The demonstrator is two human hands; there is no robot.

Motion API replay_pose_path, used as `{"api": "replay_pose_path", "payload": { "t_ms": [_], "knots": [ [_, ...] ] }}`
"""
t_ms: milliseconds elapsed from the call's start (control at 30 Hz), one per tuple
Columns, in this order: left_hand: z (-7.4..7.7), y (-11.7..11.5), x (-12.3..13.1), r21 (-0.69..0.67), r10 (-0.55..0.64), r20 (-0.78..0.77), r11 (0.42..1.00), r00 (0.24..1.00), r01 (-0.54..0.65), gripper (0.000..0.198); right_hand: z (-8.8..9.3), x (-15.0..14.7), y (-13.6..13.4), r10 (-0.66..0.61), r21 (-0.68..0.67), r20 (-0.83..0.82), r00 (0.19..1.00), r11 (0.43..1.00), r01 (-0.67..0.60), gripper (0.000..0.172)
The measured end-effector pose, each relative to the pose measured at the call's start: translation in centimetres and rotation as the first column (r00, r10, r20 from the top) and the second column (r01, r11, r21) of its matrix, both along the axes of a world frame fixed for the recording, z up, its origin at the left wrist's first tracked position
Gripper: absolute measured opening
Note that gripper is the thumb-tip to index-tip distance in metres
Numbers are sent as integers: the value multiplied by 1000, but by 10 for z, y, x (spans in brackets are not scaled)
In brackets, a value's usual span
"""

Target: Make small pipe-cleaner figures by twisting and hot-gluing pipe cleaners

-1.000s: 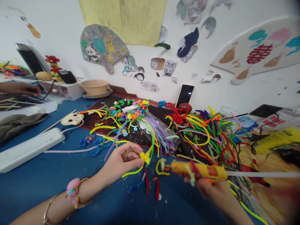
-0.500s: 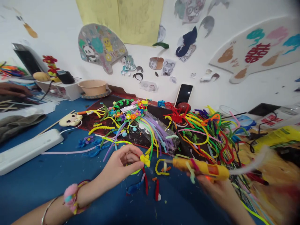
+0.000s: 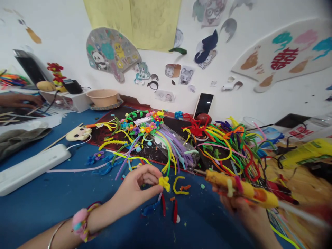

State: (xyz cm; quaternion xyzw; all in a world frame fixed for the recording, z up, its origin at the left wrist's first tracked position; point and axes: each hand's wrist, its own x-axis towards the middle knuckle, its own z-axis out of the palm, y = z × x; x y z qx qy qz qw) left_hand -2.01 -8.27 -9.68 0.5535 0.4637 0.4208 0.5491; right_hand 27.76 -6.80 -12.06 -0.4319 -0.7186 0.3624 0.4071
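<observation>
Messy craft session here: a blue table (image 3: pixel 33 211) piled with pipe cleaners (image 3: pixel 233 148) in every color. The left hand (image 3: pixel 136 188) is pinched shut on a small yellow pipe-cleaner flower (image 3: pixel 164 183), held just in front of the pile. The right hand (image 3: pixel 240 207) is wrapped around a yellow hot glue gun (image 3: pixel 240 188), nozzle aimed left, near the flower. Cute pom-pom bracelet (image 3: pixel 81 221) on the left wrist, too.

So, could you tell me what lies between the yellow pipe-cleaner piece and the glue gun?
In the head view: a curved yellow pipe cleaner and a small orange scrap, on the blue table.
</observation>
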Motion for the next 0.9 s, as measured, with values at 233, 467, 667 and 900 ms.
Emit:
{"api": "replay_pose_path", "payload": {
  "t_ms": [233, 467, 667, 900],
  "knots": [
    [-3, -4, 0, 172, 32, -193, 985, 981, 2, 18, 19, -37, -8, 119, 94, 53, 991, 988, -123, 47],
    [-6, -5, 0, 216, 14, -241, 976, 970, 40, 17, 7, -37, -11, 131, 15, 97, 987, 991, -134, 50],
    [-7, -6, 0, 241, 13, -252, 969, 968, 50, 17, 6, -40, -12, 122, 23, 139, 983, 992, -127, 47],
    [-3, -5, 0, 290, 32, -309, 955, 951, 62, 12, 8, -41, -10, 136, 73, 186, 973, 986, -152, 42]
  ]
}}
